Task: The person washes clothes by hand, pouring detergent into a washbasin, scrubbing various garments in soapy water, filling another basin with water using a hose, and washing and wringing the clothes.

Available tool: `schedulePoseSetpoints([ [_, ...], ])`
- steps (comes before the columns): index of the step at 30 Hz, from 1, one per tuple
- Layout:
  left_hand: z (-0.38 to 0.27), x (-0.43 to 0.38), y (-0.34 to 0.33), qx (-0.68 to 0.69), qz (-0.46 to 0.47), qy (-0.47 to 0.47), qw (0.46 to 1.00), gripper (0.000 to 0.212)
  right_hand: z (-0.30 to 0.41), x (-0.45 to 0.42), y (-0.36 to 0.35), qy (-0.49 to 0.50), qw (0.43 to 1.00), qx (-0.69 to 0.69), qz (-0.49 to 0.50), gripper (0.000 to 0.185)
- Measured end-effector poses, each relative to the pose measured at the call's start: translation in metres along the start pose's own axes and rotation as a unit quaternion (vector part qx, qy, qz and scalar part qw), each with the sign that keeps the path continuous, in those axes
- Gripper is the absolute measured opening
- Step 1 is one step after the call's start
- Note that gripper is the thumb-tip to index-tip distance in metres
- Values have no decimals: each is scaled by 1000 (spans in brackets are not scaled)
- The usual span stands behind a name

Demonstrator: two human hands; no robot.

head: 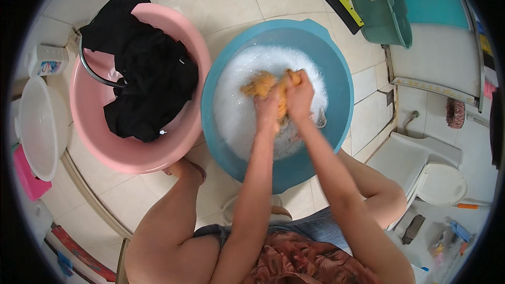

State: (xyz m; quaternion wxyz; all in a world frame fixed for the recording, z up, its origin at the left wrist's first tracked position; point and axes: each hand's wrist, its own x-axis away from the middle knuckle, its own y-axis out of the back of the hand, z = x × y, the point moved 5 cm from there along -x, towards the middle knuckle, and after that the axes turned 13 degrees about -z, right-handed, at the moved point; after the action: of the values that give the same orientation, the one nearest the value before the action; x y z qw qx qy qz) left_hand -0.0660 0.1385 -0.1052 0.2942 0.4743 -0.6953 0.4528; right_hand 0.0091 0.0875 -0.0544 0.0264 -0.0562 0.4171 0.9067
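Note:
A large blue plastic basin (339, 98) stands on the floor before me, with white suds (236, 126) over its water. Above the suds my left hand (267, 108) grips a wet, bunched orange-yellow cloth (260, 83). Close beside it, on the right, my right hand (300, 96) is closed around another part of the same cloth. The cloth's lower end hangs between my wrists towards the foam. Both hands are slightly blurred.
To the left, a pink basin (86, 126) holds black clothing (154, 71) and a metal shower hose (92, 73). A white basin (37, 130) and a white plastic bottle (49, 61) stand farther left. At the upper right are a floor squeegee (335, 4) and a green bin (378, 23).

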Motion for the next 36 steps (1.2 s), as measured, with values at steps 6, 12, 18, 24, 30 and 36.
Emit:
schedulePoseSetpoints([
  [6,-19,-12,20,-114,-104,-173,973,48,-40,-13,-11,270,927,253,64,50],
  [12,2,-28,41,-170,-248,-72,951,59,-99,-13,-66,204,797,444,356,42],
  [18,-4,-28,27,-74,-69,94,990,89,-15,51,-13,184,959,-65,203,28],
  [24,1,-11,6,181,102,62,976,52,52,80,29,256,945,-115,166,33],
  [30,-6,-19,21,-24,-107,-10,994,41,-15,-16,-55,101,969,144,174,31],
  [36,-26,-38,62,-90,-154,-150,973,51,-53,20,-77,292,882,257,265,33],
])
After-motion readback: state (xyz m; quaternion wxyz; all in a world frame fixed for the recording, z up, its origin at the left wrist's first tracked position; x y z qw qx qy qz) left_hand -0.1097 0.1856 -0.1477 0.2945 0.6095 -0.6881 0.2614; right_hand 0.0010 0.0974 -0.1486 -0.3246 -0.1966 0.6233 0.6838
